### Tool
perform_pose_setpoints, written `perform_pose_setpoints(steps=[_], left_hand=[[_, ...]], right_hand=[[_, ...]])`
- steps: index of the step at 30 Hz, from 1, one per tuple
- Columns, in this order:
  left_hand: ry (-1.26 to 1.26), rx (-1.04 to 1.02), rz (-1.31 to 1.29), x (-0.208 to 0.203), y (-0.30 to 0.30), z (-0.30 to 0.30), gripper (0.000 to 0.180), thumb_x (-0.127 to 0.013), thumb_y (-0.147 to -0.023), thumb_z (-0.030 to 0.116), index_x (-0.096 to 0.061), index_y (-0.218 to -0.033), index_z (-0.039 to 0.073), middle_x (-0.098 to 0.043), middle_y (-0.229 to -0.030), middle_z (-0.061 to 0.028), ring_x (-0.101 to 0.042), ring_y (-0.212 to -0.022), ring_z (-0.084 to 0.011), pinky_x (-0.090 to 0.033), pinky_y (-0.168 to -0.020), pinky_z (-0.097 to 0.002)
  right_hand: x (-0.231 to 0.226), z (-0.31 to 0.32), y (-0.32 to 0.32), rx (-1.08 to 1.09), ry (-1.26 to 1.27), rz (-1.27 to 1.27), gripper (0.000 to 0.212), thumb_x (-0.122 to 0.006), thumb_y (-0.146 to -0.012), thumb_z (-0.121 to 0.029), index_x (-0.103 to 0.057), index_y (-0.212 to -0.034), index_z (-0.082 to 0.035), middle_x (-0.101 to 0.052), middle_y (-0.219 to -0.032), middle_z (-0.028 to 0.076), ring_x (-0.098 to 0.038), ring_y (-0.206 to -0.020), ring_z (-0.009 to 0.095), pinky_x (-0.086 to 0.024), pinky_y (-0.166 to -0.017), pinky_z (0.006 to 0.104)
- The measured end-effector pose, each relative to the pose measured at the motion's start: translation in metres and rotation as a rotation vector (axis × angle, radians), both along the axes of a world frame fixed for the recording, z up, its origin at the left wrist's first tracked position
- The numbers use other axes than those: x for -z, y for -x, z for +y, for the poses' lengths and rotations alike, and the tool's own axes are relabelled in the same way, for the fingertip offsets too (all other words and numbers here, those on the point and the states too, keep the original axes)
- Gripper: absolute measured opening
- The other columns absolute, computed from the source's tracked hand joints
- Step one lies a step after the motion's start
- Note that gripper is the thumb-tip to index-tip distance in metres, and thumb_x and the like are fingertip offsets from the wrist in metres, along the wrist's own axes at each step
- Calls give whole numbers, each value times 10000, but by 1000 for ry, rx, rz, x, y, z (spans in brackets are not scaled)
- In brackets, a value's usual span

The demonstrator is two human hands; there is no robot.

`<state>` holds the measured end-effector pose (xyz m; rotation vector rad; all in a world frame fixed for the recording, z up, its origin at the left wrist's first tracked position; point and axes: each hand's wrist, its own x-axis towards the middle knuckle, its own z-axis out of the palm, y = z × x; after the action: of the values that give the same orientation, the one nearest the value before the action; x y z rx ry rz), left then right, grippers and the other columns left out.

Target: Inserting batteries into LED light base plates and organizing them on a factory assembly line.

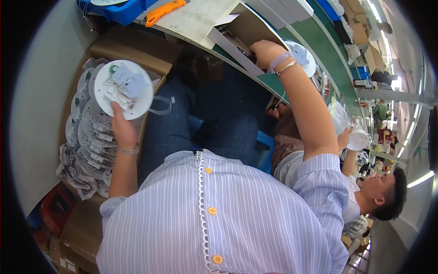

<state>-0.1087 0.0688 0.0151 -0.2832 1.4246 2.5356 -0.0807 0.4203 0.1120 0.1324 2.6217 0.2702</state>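
Note:
My left hand grips the lower edge of a round white lamp base plate, raised beside the carton at the left. A pale circuit board and thin wires sit on its face, and a clear strap hangs off its side. My right hand reaches into an open white box on the bench. Its fingers are curled, with their tips hidden against small dark parts inside; what they hold cannot be made out. Just beyond that wrist lies another round white plate.
A cardboard carton at the left holds stacked white plates. On the bench lie an orange utility knife and a blue bin. A co-worker at the right holds a white round part.

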Motion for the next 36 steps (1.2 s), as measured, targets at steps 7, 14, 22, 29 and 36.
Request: perform_pose_setpoints(steps=[7, 14, 22, 29, 36], left_hand=[[-371, 352, -109, -15, -32, 29, 438, -278, -901, 277, -255, -1236, -4, -383, -1215, -102, -385, -1106, -197, -283, -949, -318], [-403, 489, -203, -11, -58, 46, 442, -288, -897, 287, -246, -1254, 29, -356, -1244, -92, -357, -1130, -202, -276, -952, -329], [-385, 502, -209, -15, -60, 46, 444, -290, -897, 288, -244, -1255, 30, -354, -1246, -89, -358, -1130, -198, -278, -951, -327], [-373, 480, -240, -20, -62, 53, 445, -281, -900, 284, -235, -1247, 9, -368, -1221, -104, -380, -1107, -196, -295, -936, -318], [-399, 536, -233, -25, -61, 62, 465, -270, -896, 321, -234, -1254, 26, -352, -1238, -93, -349, -1133, -200, -271, -953, -325]], right_hand=[[-9, -8, 3, 22, 23, -21, 267, -625, -570, -152, -602, -790, -2, -586, -766, 174, -562, -759, 311, -454, -694, 353], [-6, -22, 15, 94, -53, -106, 225, -501, -687, -104, -613, -866, -24, -586, -889, 169, -563, -847, 301, -456, -720, 344], [1, -11, 8, 96, 9, 12, 174, -538, -640, -80, -612, -780, -10, -582, -794, 201, -566, -773, 325, -450, -697, 357], [3, -21, 2, 155, 50, 138, 190, -456, -728, -73, -604, -841, -36, -580, -851, 192, -561, -805, 335, -447, -709, 384], [4, 2, -2, 41, 278, 533, 231, -588, -642, -152, -588, -813, 3, -574, -763, 193, -555, -737, 330, -449, -675, 358]])
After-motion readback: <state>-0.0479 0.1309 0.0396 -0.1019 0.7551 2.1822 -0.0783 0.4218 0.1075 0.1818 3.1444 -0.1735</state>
